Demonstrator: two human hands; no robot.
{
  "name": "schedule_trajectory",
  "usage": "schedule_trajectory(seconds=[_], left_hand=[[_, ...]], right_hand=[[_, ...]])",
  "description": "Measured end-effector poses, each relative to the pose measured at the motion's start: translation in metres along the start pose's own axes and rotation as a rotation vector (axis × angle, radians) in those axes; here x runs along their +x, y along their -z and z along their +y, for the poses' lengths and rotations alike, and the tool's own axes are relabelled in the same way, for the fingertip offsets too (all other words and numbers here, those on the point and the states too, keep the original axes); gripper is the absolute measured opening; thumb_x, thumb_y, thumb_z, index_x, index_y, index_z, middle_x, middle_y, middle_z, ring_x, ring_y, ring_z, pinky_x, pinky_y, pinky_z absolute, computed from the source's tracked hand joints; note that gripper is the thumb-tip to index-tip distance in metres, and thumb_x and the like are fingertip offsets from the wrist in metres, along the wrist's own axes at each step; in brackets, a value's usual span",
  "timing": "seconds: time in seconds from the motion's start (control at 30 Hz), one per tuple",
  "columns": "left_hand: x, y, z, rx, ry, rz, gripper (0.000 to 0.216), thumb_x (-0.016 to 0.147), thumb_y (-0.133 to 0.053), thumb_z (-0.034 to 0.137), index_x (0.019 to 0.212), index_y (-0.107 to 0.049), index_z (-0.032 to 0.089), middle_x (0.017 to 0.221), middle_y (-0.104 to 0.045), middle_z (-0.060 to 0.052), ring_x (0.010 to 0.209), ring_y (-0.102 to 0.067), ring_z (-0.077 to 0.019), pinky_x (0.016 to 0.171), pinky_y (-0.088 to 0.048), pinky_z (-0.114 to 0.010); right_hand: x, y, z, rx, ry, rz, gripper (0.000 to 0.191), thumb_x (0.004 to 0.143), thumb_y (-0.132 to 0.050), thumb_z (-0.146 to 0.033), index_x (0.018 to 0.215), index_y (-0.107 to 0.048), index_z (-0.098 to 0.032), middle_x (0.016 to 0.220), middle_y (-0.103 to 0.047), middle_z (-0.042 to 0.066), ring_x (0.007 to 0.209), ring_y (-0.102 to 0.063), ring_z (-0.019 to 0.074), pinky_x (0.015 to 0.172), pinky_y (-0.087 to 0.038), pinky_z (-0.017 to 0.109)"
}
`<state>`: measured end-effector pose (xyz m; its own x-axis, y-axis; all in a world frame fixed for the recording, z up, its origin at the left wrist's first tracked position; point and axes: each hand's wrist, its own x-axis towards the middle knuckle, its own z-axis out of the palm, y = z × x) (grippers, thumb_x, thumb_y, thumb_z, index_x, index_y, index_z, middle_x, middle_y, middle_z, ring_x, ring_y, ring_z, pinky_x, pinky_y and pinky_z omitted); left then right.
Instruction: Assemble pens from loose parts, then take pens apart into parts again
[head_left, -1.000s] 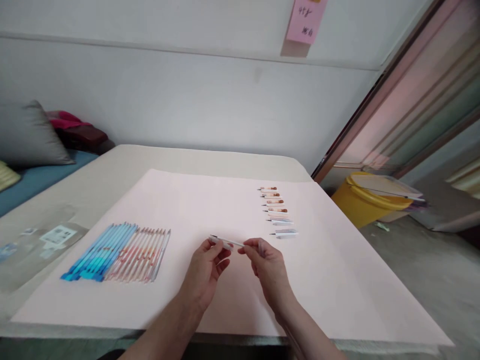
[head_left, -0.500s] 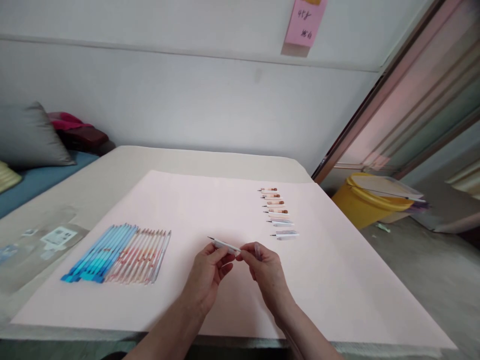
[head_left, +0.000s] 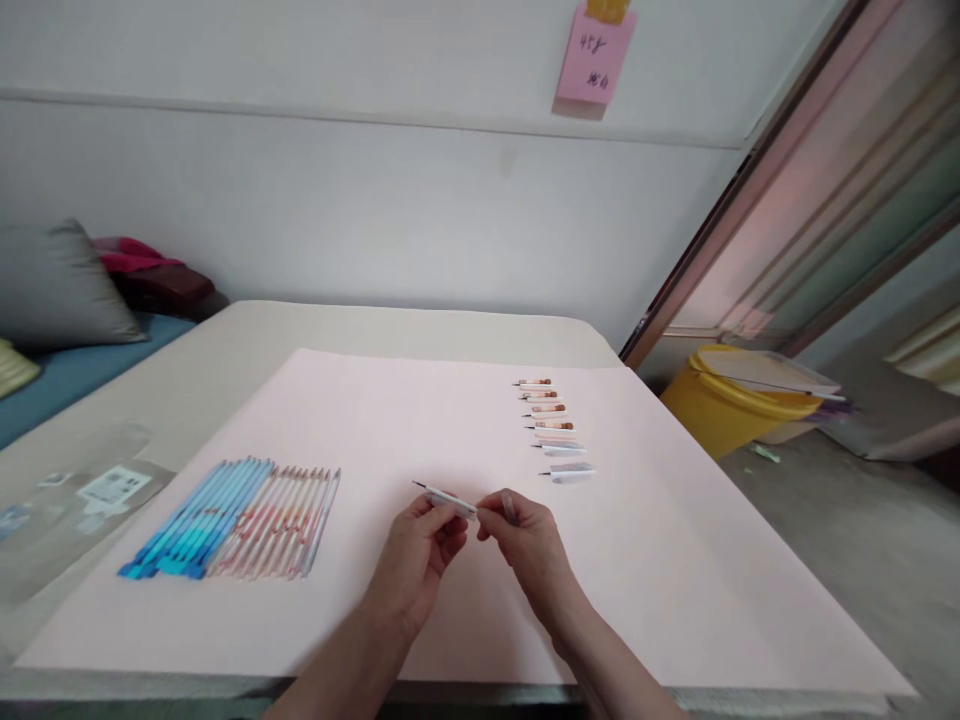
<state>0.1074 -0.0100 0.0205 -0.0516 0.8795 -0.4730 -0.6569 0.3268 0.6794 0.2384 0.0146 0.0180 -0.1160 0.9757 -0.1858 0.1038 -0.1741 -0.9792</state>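
Note:
My left hand [head_left: 420, 560] is closed around a slim white pen piece [head_left: 451, 500] with a thin dark tip, which points to the upper left. Just beside its rear end is my right hand [head_left: 529, 540], thumb and forefinger pinched together. A pale, translucent pen part [head_left: 510, 507] sticks up between the right hand's fingers; the rest of it is hidden. I cannot tell whether the right fingertips touch the white piece. To the left lies a row of blue pens [head_left: 202, 510] beside pinkish-white patterned pens [head_left: 281, 520].
Several short pen parts [head_left: 568, 469] lie in a column on the right of the pink sheet [head_left: 420, 410]. A clear plastic bag [head_left: 82, 490] rests at the table's left. A yellow bucket [head_left: 697, 410] stands on the floor to the right, and a grey cushion [head_left: 64, 285] far left.
The right fingers have shifted slightly away from the rear end of the white pen piece. The left hand keeps its hold. The view has tilted up a little.

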Motion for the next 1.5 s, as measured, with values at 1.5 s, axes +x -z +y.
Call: schedule_trajectory(seconds=[1.5], left_hand=[[0.0,-0.002,-0.021,0.208,0.047,-0.049,0.019,0.07,-0.063,0.026,0.084,-0.063,0.013,0.072,-0.061,-0.004,0.06,-0.052,-0.0084,0.056,-0.041,-0.02]], right_hand=[[0.003,0.018,0.0,-0.168,0.147,-0.326,0.019,0.077,-0.051,-0.023,0.066,-0.065,-0.017,0.066,-0.055,-0.001,0.063,-0.049,0.0115,0.059,-0.036,0.024]])
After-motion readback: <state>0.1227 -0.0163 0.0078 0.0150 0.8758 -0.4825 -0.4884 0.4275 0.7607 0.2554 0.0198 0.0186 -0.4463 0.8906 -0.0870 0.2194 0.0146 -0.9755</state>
